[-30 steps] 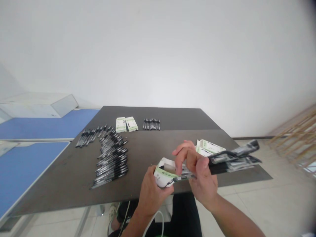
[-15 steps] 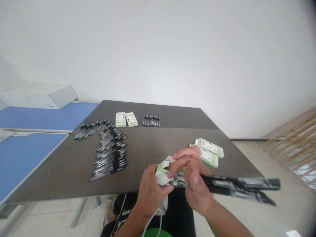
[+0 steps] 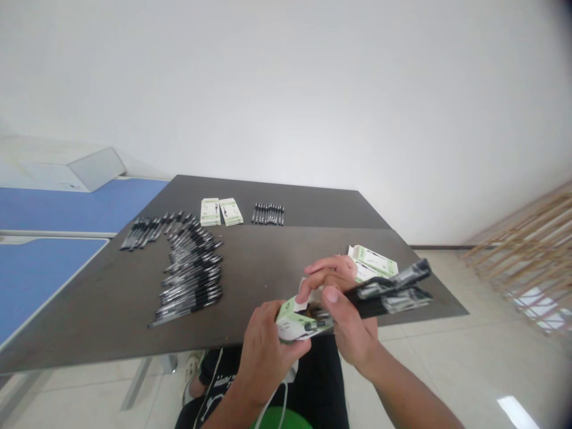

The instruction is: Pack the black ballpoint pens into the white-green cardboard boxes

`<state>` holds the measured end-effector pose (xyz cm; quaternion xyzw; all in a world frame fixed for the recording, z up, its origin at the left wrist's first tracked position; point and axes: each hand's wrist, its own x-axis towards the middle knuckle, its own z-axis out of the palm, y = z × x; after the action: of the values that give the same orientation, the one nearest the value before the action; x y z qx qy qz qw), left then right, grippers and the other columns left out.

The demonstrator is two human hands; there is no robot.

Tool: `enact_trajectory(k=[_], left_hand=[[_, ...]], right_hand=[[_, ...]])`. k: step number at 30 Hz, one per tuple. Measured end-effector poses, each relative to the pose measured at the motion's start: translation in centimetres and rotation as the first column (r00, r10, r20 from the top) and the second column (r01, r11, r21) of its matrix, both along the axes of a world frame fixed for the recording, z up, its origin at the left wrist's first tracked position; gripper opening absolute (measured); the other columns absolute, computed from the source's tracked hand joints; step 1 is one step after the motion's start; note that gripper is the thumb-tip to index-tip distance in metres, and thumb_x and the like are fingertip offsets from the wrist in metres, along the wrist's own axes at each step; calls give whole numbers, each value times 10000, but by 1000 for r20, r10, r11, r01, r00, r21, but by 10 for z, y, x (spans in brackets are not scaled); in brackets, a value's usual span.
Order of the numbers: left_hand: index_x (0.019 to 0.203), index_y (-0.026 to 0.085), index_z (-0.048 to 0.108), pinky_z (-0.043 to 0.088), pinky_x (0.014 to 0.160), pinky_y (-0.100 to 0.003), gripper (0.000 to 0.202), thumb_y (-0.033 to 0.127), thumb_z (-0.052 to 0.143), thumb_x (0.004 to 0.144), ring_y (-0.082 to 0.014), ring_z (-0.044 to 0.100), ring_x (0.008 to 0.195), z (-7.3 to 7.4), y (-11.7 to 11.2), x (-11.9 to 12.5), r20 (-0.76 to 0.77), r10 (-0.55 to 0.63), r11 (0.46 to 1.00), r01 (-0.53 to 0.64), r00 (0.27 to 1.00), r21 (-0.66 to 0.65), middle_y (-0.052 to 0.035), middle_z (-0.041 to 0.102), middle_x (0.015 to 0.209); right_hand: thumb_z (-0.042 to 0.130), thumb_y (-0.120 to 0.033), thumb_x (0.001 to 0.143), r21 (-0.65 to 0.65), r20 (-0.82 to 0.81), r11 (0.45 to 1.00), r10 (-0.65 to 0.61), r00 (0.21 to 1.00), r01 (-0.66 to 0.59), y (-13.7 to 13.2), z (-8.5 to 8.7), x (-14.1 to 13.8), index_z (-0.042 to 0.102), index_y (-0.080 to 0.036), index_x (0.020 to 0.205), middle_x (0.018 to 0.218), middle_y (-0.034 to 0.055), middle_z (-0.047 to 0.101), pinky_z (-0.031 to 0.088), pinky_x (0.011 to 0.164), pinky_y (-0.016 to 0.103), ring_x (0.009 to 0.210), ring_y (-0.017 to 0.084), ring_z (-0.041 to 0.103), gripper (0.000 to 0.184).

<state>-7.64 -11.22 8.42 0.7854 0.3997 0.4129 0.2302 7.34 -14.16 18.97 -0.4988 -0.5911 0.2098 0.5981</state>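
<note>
My left hand (image 3: 269, 351) is closed around a small green-and-white pen box (image 3: 292, 322) near the front edge of the table. Its end facing my right hand is open, with a flap standing up. A bundle of black-and-clear pens (image 3: 388, 293) is gripped in my right hand (image 3: 344, 304), jutting out to the right and tilted upward. The near ends of the pens reach the box's opening; my fingers partly hide how far in they are. Two green-and-white boxes (image 3: 376, 262) lie just beyond my right hand.
A long spread of loose pens (image 3: 192, 274) covers the table's left part. Farther back are two stacks of flat boxes (image 3: 210, 212) and a neat row of pens (image 3: 268, 214). Blue-topped tables (image 3: 49, 268) adjoin on the left; a wooden rack (image 3: 527, 262) stands at right.
The pens in my right hand have swung upward at their far end and shifted left, toward the box. The box has tilted slightly in my left hand. The whole view has shifted a little.
</note>
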Motion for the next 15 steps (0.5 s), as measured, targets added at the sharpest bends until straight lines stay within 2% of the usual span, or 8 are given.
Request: enact_trajectory(k=[3, 6, 8, 10, 12, 15], left_hand=[[1133, 197, 541, 575, 698, -344, 493, 169, 785, 705, -280, 749, 887, 3, -3, 1, 19, -11, 1000, 11, 1000, 10, -61, 726, 970], [1114, 204, 529, 579, 690, -340, 494, 174, 795, 700, -280, 753, 881, 4, -5, 2, 18, -11, 1000, 10, 1000, 19, -59, 722, 962], [1141, 205, 509, 585, 689, -340, 532, 167, 793, 693, -278, 756, 870, 4, -5, 2, 10, -3, 999, 2, 1000, 53, -55, 719, 961], [1198, 198, 483, 594, 699, -345, 581, 162, 778, 699, -279, 759, 873, 4, -5, 2, 9, 8, 994, -9, 1000, 113, -60, 719, 979], [1230, 194, 467, 603, 707, -349, 603, 168, 768, 709, -282, 763, 879, 4, -5, 1, 2, 12, 988, -12, 1000, 152, -69, 721, 1000], [1225, 198, 474, 612, 705, -350, 596, 177, 768, 707, -278, 765, 857, 4, -4, 1, -5, 5, 990, -4, 1000, 139, -61, 721, 992]], right_hand=[[503, -495, 1066, 63, -31, 997, -42, 999, 44, 2, 4, 1, 764, -257, 852, 918, 61, 750, 404, 1045, 451, 1109, 292, 609, 413], [550, -472, 1038, 82, -150, 994, -60, 987, 73, 3, 9, 2, 749, -241, 866, 913, 50, 717, 469, 821, 381, 905, 243, 616, 350], [599, -461, 1009, 62, -237, 995, -56, 970, 73, 4, 10, 3, 720, -236, 904, 880, 24, 662, 441, 698, 347, 743, 191, 563, 277], [633, -466, 983, 49, -279, 995, -67, 958, 84, 6, 11, 3, 680, -232, 893, 839, 5, 591, 417, 664, 331, 691, 168, 513, 256], [637, -472, 973, 51, -277, 993, -84, 957, 102, 8, 12, 4, 629, -232, 811, 763, -6, 517, 404, 650, 324, 665, 165, 471, 289], [598, -462, 996, 63, -263, 994, -72, 962, 91, 11, 16, 4, 496, -243, 681, 625, -31, 393, 340, 567, 319, 573, 158, 371, 397]])
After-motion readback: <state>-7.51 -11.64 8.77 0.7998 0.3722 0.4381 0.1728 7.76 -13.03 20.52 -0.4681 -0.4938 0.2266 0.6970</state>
